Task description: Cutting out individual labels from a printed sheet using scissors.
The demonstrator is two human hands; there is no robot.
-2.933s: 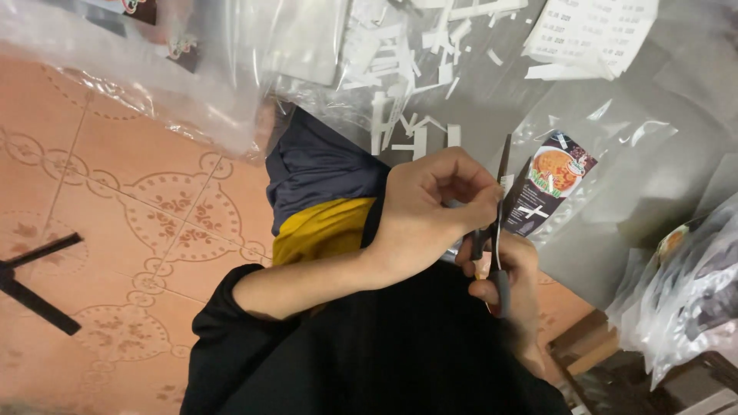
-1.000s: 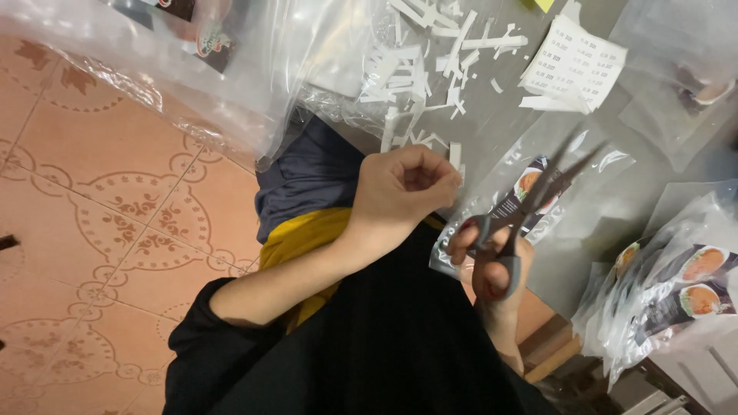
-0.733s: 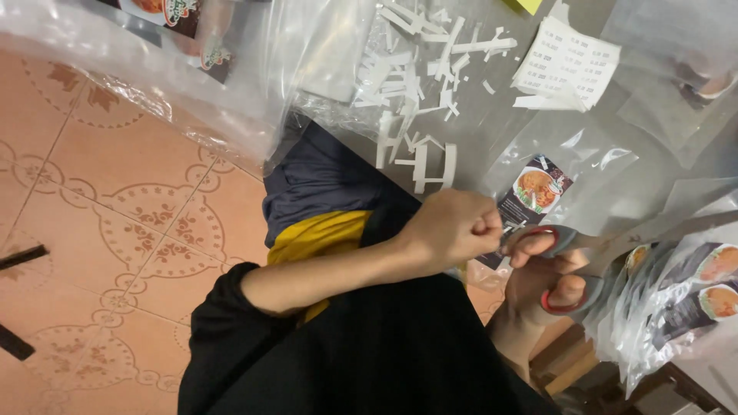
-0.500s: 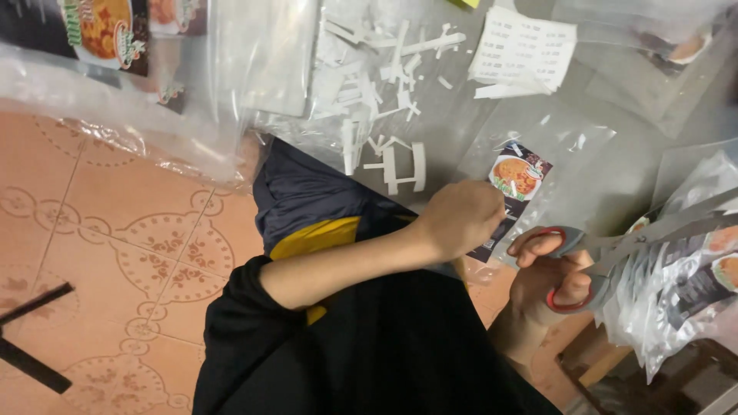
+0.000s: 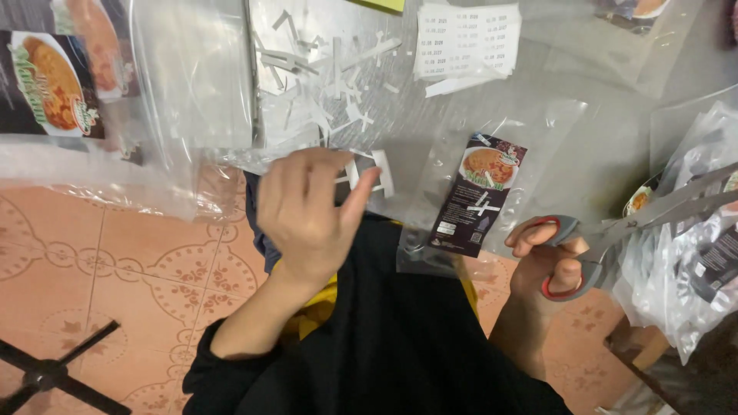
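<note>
The left hand (image 5: 311, 211) is now lifted off the work, fingers (image 5: 357, 196) loosely curled and holding nothing; half a second ago it was pinching the small printed packet (image 5: 478, 196). The right hand (image 5: 546, 265) keeps its fingers through the red-lined handles of the scissors (image 5: 615, 234), blades nearly shut and pointing right, away from the packet. Released, the packet in its clear sleeve lies alone on the tabletop (image 5: 600, 115) between both hands, paper strips (image 5: 330, 100) scattered beyond
</note>
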